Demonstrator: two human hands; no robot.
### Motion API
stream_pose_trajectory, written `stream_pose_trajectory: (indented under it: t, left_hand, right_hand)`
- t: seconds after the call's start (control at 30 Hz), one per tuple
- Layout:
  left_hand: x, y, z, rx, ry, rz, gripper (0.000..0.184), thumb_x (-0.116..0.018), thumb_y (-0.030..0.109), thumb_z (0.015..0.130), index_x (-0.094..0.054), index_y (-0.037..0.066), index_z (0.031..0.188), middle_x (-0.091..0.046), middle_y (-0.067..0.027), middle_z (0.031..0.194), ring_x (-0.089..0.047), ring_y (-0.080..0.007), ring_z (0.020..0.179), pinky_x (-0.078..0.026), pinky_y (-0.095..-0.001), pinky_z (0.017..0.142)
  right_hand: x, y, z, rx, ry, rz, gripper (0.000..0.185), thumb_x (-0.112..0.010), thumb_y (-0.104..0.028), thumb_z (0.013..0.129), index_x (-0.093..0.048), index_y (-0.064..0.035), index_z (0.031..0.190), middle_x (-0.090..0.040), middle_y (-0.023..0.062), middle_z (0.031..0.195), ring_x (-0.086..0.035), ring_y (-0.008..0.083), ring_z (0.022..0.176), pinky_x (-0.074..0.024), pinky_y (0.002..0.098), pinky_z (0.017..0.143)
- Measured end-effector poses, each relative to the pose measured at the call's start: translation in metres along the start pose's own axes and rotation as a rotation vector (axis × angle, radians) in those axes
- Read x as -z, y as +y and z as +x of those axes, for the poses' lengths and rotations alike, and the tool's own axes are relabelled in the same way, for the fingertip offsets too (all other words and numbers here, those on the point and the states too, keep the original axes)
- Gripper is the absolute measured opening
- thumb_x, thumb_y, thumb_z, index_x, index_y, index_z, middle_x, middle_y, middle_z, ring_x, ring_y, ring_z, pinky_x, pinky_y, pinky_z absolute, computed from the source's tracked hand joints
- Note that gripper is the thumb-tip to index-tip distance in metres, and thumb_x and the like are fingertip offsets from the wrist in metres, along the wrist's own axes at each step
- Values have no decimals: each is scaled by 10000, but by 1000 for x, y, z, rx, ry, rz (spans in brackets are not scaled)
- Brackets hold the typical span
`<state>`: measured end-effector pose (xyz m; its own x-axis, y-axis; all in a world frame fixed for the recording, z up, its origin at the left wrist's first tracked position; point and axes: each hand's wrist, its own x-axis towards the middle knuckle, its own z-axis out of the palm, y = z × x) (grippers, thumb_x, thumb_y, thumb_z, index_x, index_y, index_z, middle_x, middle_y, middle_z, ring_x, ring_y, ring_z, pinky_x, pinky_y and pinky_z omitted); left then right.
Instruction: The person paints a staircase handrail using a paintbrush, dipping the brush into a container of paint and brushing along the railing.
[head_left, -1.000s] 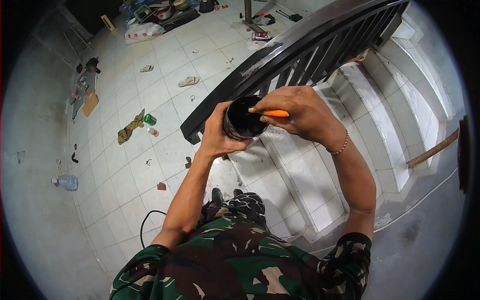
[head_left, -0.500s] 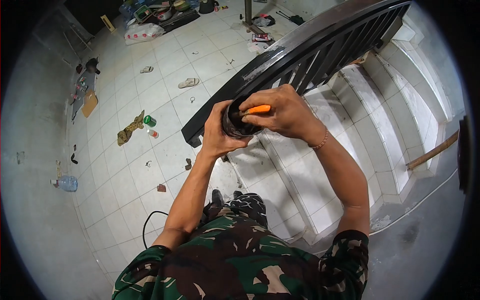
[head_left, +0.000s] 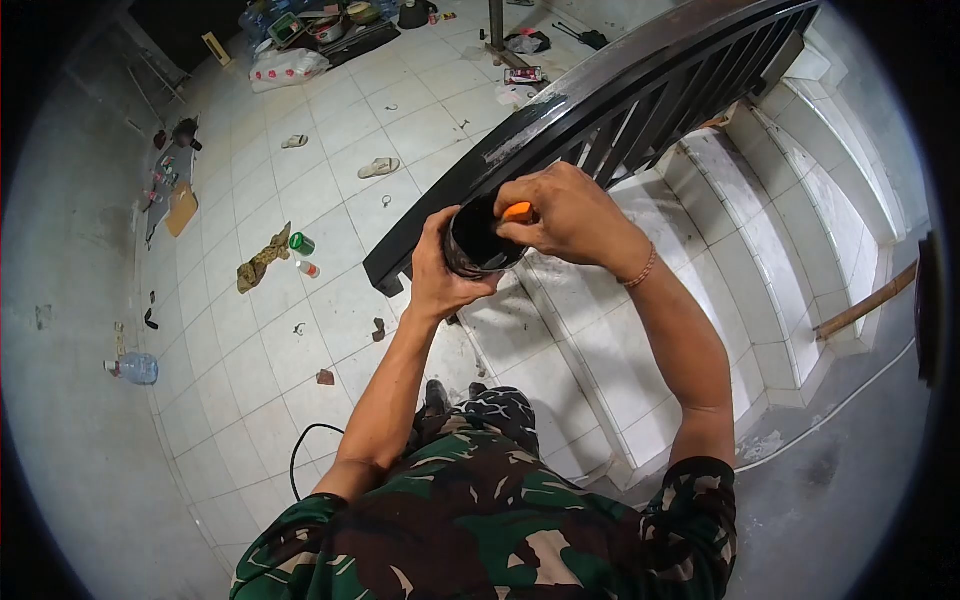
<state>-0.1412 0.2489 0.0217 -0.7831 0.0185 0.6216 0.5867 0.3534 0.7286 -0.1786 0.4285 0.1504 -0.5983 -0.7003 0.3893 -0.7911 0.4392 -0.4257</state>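
My left hand [head_left: 438, 272] is wrapped round a dark paint can [head_left: 480, 245] and holds it up in front of me, its mouth towards me. Black paint coats the can's inside. In my right hand [head_left: 575, 218] is an orange-handled paintbrush [head_left: 518, 212], pinched at the can's mouth. The fingers hide most of the brush, and its bristles do not show. Just beyond the can stands a black stair railing [head_left: 415, 238]; its curved top rail has a greyish, worn-looking stretch.
White-tiled stairs [head_left: 690, 280] curve up on the right. On the tiled floor lie sandals [head_left: 378, 168], a camouflage cloth [head_left: 262, 262], a green can [head_left: 301, 243], a small bottle [head_left: 308, 268] and a water bottle [head_left: 135, 369]. A bamboo pole [head_left: 865, 300] leans at the right.
My right hand has turned and shifted slightly, so less of the orange handle shows and more of the can's dark inside is visible. My left hand still holds the can.
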Motion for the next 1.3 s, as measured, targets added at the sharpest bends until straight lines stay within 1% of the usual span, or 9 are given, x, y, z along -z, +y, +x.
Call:
stream_pose_trajectory:
  t: [0.07,0.13,0.23,0.53,0.63,0.7,0.93,1.03,1.3]
  left_hand:
    - [-1,5,0,21,-6,16,787,-813,177,503,-430,15,1172,-574,-138,1013,-602,-240,907,-488,-322,813]
    - [-2,-5,-4,59,11,9,782,-812,180,511,-427,12,1172,-577,-138,1003,-602,-237,908,-485,-320,817]
    - [-1,-10,-9,131,47,-1,762,-808,180,521,-432,6,1161,-583,-137,983,-603,-238,899,-477,-315,818]
    - [6,-17,-16,166,88,69,724,-790,187,511,-459,11,1130,-563,-152,985,-588,-276,885,-466,-342,796]
    - [9,-14,-14,179,67,95,755,-795,184,530,-449,-10,1172,-600,-138,1038,-601,-213,937,-468,-304,845]
    - [9,-14,-13,164,89,67,721,-789,193,515,-459,11,1129,-561,-154,992,-587,-283,897,-466,-339,815]
    - [12,-8,-9,185,43,45,722,-788,230,530,-463,-3,1131,-575,-158,1001,-597,-262,906,-469,-331,824]
    - [13,-6,-6,199,1,19,738,-768,188,526,-453,-15,1162,-605,-131,1025,-600,-198,916,-464,-300,840]
    - [15,-15,-6,243,-127,-304,759,-787,263,516,-466,12,1157,-598,-110,1022,-578,-168,913,-445,-286,851]
  right_hand:
    - [9,-1,-2,-34,-129,2,170,-710,-157,699,-636,-17,760,-656,98,718,-639,229,643,-485,295,611]
    - [16,-2,-3,-20,-42,218,226,-721,-211,690,-617,-31,779,-632,113,689,-617,274,622,-477,337,587]
    - [26,-9,-6,50,108,49,236,-733,-198,685,-612,-25,790,-640,101,730,-623,261,645,-478,317,588]
    - [36,-4,1,-200,173,112,213,-671,-220,739,-644,-25,820,-666,96,698,-655,159,629,-490,251,597]
    - [33,1,6,-236,153,115,193,-704,-178,737,-650,-2,794,-639,54,662,-603,96,595,-466,213,559]
    - [36,2,11,-236,139,79,203,-707,-190,736,-655,-4,799,-640,50,662,-606,103,590,-471,212,560]
    - [35,-1,20,-2,35,-45,170,-721,-168,738,-648,-23,790,-663,68,717,-633,146,616,-499,247,590]
    - [33,-2,22,85,-30,-101,159,-731,-151,716,-652,-47,805,-670,66,761,-644,181,652,-508,276,627]
    - [28,-9,25,252,-113,-34,197,-729,-99,685,-667,-82,871,-675,57,866,-643,230,810,-513,319,727]
